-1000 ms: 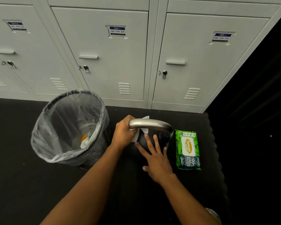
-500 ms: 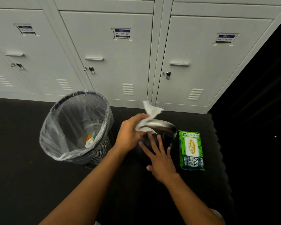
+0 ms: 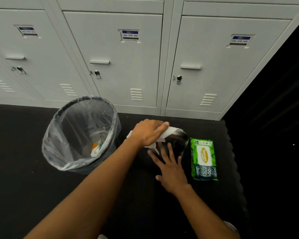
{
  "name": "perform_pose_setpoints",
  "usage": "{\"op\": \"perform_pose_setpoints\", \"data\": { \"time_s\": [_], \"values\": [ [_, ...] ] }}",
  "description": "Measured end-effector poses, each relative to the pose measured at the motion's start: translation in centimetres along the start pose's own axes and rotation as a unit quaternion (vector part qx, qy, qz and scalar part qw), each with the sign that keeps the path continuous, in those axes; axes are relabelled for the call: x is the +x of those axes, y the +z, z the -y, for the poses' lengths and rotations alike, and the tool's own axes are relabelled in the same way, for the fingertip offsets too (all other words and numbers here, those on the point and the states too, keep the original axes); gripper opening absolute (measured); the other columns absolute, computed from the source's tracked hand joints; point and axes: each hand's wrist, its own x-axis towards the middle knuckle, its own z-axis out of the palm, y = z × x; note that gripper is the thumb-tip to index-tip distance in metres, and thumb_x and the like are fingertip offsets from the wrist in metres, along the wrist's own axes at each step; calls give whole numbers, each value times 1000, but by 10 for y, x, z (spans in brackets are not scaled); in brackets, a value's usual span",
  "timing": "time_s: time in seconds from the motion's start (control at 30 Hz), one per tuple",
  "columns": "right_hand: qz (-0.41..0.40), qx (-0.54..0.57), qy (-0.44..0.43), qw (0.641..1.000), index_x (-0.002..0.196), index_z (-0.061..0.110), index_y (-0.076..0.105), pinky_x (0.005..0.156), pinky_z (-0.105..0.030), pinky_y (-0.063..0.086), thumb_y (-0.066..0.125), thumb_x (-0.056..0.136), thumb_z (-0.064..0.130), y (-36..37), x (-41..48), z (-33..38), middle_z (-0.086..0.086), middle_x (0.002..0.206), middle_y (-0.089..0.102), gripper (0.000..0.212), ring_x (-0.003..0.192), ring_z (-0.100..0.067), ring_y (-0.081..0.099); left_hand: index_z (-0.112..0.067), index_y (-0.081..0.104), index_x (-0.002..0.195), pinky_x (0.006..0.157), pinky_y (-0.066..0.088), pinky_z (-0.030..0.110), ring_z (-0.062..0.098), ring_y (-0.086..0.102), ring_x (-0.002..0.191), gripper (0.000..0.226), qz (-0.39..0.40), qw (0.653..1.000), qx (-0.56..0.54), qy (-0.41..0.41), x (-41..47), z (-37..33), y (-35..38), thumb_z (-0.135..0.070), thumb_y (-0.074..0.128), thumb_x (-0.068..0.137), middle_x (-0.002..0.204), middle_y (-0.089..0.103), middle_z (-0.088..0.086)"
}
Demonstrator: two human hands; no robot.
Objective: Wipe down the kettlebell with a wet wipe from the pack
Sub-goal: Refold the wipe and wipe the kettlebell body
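A black kettlebell (image 3: 177, 145) with a shiny steel handle stands on the dark floor mat, mostly hidden by my hands. My left hand (image 3: 148, 131) presses a white wet wipe (image 3: 171, 132) over the top of the handle, fingers curled round wipe and handle. My right hand (image 3: 169, 167) lies flat with spread fingers against the near side of the kettlebell's body. The green pack of wet wipes (image 3: 204, 159) lies flat on the mat just right of the kettlebell.
A black mesh waste bin (image 3: 72, 163) lined with a clear bag, holding some rubbish, stands left of the kettlebell. Grey lockers (image 3: 126, 69) form a wall behind. The mat's edge (image 3: 231, 152) runs along the right, with darkness beyond.
My left hand with the wipe has moved from the handle's left end up and over its top toward the right. My right hand stays on the kettlebell's body.
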Motion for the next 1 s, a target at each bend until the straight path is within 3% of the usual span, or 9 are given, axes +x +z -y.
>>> {"op": "perform_pose_setpoints", "data": {
  "time_s": [0.17, 0.37, 0.43, 0.53, 0.63, 0.73, 0.83, 0.93, 1.0],
  "values": [
    [8, 5, -4, 1000, 148, 53, -18, 116, -69, 4, 70, 88, 30, -1, 0, 0, 14, 150, -48, 109, 139, -25, -45, -26, 58, 67, 70, 43, 34, 7, 53, 67, 44, -97, 963, -242, -72, -17, 21, 15, -44, 43, 104, 71, 61, -10],
    [7, 8, 1, 1000, 148, 55, -17, 117, -68, 3, 71, 87, 27, 0, 0, -1, 13, 151, -47, 111, 138, -25, -46, -20, 69, 88, 70, 49, 30, 13, 63, 75, 42, -143, 806, -492, -296, -33, 19, 33, -41, 36, 103, 80, 68, 2],
    [11, 10, 3, 1000, 148, 55, -17, 117, -67, 1, 70, 87, 27, -1, 1, 0, 13, 151, -47, 110, 138, -25, -45, -20, 67, 86, 73, 48, 35, 17, 62, 78, 42, -174, 818, -459, -298, -33, 17, 39, -43, 36, 100, 81, 68, 3],
    [18, 7, 9, 1000, 147, 54, -20, 116, -67, 0, 69, 88, 28, -2, 0, 0, 10, 153, -46, 110, 138, -26, -46, -17, 62, 80, 73, 43, 36, 17, 56, 78, 36, -199, 898, -333, -205, -24, 12, 34, -36, 40, 99, 82, 63, 0],
    [21, 3, 7, 1000, 142, 56, -27, 117, -68, 2, 67, 89, 31, -1, 1, 0, 9, 154, -43, 110, 138, -26, -45, -19, 64, 87, 71, 42, 34, 17, 58, 81, 35, -151, 983, -78, -70, -11, -9, 22, -40, 39, 100, 88, 65, -1],
    [27, 11, 7, 1000, 142, 56, -25, 117, -68, 3, 65, 91, 32, -3, 0, 0, 9, 159, -32, 107, 139, -26, -41, -23, 66, 99, 70, 39, 33, 19, 61, 82, 40, -64, 996, 64, -7, 0, -22, 14, -44, 32, 104, 91, 69, 0],
    [23, 6, 2, 1000, 146, 54, -23, 117, -67, 2, 67, 89, 31, -3, 0, 1, 4, 165, -19, 109, 140, -26, -43, -31, 63, 84, 66, 41, 33, 11, 59, 73, 42, -52, 998, 7, 19, -1, -3, 10, -52, 32, 102, 80, 65, -7],
    [27, 9, 1, 1000, 146, 54, -22, 117, -68, 2, 68, 88, 29, -3, 1, -1, 7, 160, -32, 110, 138, -25, -46, -29, 56, 65, 65, 44, 35, 8, 56, 64, 42, -101, 985, -135, -19, -8, 13, 16, -47, 42, 101, 66, 60, -9],
    [26, 15, 0, 1000, 146, 54, -21, 117, -67, 0, 69, 87, 27, -3, 1, -1, 10, 155, -42, 111, 137, -24, -47, -21, 56, 64, 67, 43, 35, 8, 52, 62, 41, -132, 948, -278, -85, -12, 16, 19, -37, 47, 101, 64, 58, -8]
  ]
}}
